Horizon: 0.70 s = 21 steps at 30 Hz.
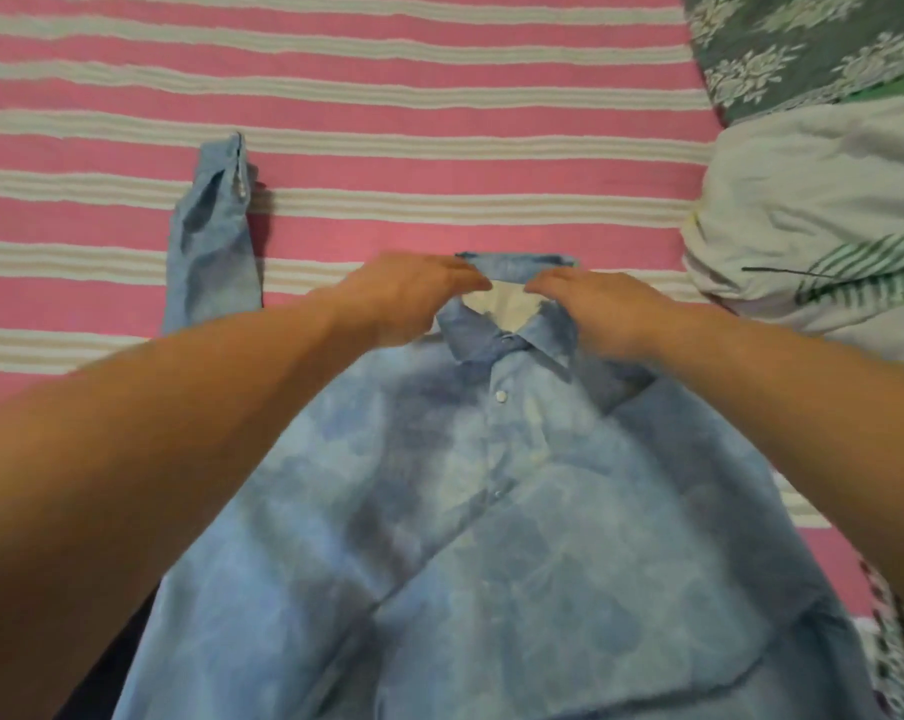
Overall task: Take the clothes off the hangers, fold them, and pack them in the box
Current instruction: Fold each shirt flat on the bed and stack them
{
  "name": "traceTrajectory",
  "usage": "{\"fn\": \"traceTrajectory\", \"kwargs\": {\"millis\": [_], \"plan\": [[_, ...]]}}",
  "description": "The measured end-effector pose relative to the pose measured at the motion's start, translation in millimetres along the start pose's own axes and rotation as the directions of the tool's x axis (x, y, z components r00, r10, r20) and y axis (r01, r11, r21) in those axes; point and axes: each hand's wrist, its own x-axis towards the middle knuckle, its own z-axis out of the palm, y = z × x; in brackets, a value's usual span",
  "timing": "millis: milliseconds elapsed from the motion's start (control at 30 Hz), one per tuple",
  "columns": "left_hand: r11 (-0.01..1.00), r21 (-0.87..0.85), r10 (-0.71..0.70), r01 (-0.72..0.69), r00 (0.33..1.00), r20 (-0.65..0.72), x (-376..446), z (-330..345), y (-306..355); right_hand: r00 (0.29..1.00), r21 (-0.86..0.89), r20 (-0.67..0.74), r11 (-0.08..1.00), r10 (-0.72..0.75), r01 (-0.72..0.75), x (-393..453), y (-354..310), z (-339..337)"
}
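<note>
Blue tie-dye shirt (481, 511) spread front-up on the bed, both hands at its collar.

Nearest the camera, the shirt's body lies buttoned and flat on the pink-and-white striped sheet (439, 148), its collar (512, 304) pointing away. The left hand (408, 298) sits palm-down on the collar's left side, fingers fairly straight, tips touching the turned-up back edge. The right hand (600, 314) presses palm-down on the right collar wing, fingers straight, tips meeting the same edge; neither hand visibly pinches the cloth. One sleeve (216, 231) lies stretched away at the left. A grey floral pillow (813, 49) and pale bundled bedding (824, 210) sit at the right.
</note>
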Motion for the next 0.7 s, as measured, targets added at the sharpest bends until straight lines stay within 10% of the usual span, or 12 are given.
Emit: {"fn": "traceTrajectory", "kwargs": {"millis": [167,333,533,700], "plan": [[0.983,0.129,0.100,-0.130,0.972,0.213,59,13,-35,0.997,-0.160,0.041,0.986,0.061,-0.054,6,13,11],[0.982,-0.070,0.186,-0.175,0.962,0.199,73,-5,-37,0.978,0.360,-0.099,0.923,0.183,-0.136,22,-36,-3],[0.968,-0.247,0.032,0.047,0.952,0.305,76,-6,-42,0.935,0.435,-0.100,0.860,0.339,-0.266,22,-49,34],[0.992,-0.091,-0.084,0.087,0.996,0.037,74,16,-19,0.920,0.599,-0.022,0.742,0.390,-0.300,16,-47,39]]}}
